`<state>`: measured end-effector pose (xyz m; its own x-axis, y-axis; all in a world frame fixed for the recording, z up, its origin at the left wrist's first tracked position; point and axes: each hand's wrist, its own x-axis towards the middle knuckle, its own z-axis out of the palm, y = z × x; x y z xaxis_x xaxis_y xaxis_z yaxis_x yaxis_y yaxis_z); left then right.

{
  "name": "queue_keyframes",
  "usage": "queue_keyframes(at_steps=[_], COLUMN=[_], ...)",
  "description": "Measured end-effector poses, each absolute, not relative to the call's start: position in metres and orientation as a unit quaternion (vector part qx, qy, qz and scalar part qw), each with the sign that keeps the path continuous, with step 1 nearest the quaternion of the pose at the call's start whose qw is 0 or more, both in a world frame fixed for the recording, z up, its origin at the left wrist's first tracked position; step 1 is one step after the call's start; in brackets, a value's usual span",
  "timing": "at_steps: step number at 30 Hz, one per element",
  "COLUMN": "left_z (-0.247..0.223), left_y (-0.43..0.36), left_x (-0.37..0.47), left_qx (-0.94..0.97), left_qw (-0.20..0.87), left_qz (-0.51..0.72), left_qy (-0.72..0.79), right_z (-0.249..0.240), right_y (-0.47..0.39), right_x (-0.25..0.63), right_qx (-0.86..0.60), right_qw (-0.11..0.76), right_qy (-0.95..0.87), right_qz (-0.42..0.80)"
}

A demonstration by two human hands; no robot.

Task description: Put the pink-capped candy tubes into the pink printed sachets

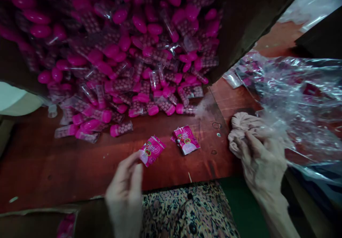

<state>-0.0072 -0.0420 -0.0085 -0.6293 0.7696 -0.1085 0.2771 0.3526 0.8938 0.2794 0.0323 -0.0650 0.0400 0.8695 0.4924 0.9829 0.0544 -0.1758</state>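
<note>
My left hand (125,188), slightly blurred, has its thumb and index finger apart. The index fingertip is at the left corner of a small stack of pink printed labels (153,150) lying on the table. A second stack of pink labels (187,139) lies a little to the right, touched by neither hand. On the right, my right hand (263,159) has its fingers closed on a crumpled beige cloth (242,124) resting on the tabletop. Beyond the labels lies a big heap of small clear containers (141,88) with pink caps, filled with small round pellets.
The heap spills from a dark box (240,21) tipped toward me onto the reddish wooden table (80,167). Clear plastic film (294,99) covers the right side, with pink pieces beneath it. A white rounded object (18,99) stands at the left edge.
</note>
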Motion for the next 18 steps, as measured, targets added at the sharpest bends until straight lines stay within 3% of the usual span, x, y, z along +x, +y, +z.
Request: queue_keyframes(at_steps=[3,7,12,18], left_z=[-0.008,-0.022,-0.036,-0.033], left_y=[-0.008,0.025,0.047,0.052], left_x=[0.060,0.135,0.183,0.180], left_qx=[0.533,0.760,0.839,0.824], left_qw=[0.366,0.298,0.144,0.182], left_qz=[0.397,0.273,0.213,0.216], left_qy=[0.651,0.509,0.479,0.491], right_z=[-0.064,-0.057,-0.061,-0.077], right_y=[0.033,0.025,0.009,0.023], right_x=[0.282,0.292,0.302,0.308], right_qx=[-0.684,-0.759,-0.728,-0.735], right_qw=[0.334,0.378,0.281,0.371], right_qy=[-0.644,-0.527,-0.622,-0.564], right_qz=[-0.081,0.068,-0.057,-0.064])
